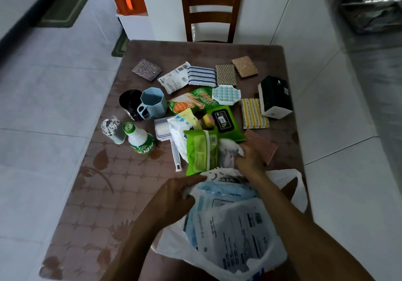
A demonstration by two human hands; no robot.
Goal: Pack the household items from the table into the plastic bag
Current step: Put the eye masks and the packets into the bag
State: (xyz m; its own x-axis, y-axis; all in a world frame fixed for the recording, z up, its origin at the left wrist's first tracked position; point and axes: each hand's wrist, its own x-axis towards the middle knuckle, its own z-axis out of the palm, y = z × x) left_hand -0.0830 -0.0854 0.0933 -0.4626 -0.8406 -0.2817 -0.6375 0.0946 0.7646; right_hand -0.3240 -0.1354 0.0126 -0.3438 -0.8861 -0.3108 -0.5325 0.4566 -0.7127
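We look down on a brown patterned table (91, 193) with a white plastic bag (272, 256) lying open at its near edge, already holding flat blue and white packets (235, 222); our left hand (176, 196) grips the bag's rim at its left side, fingers curled round the thin plastic; our right hand (250, 159) reaches past the bag's far edge and closes on a crumpled white packet (228, 152) lying just beyond it, though we cannot tell exactly how the fingers sit beneath it; beside that hand on the right lies a pink scouring pad (264, 143), partly under the wrist; on the left of the packet lies a green pack of wipes (201, 152), overlapping a white pouch with blue marks (179, 132), and a white razor-like handle (176, 156) sticks out below them; further back sit a dark-lidded green wipes pack (223, 119), a small yellow and pink sponge (208, 120), a green and orange glove packet (191, 102) and a round white tray with blue dots (226, 94); at the left stand a green-capped spray bottle (139, 139), a holder of cotton swabs (113, 130), a pale blue mug (152, 104) and a black cup (128, 103) touching it; along the far side lie a purple pad (146, 69), a white printed sachet (175, 77), a blue striped cloth (201, 76), two tan pads (236, 71), a yellow striped cloth (252, 113) and a black and white box (275, 98); a wooden chair (211, 8) stands behind the table.
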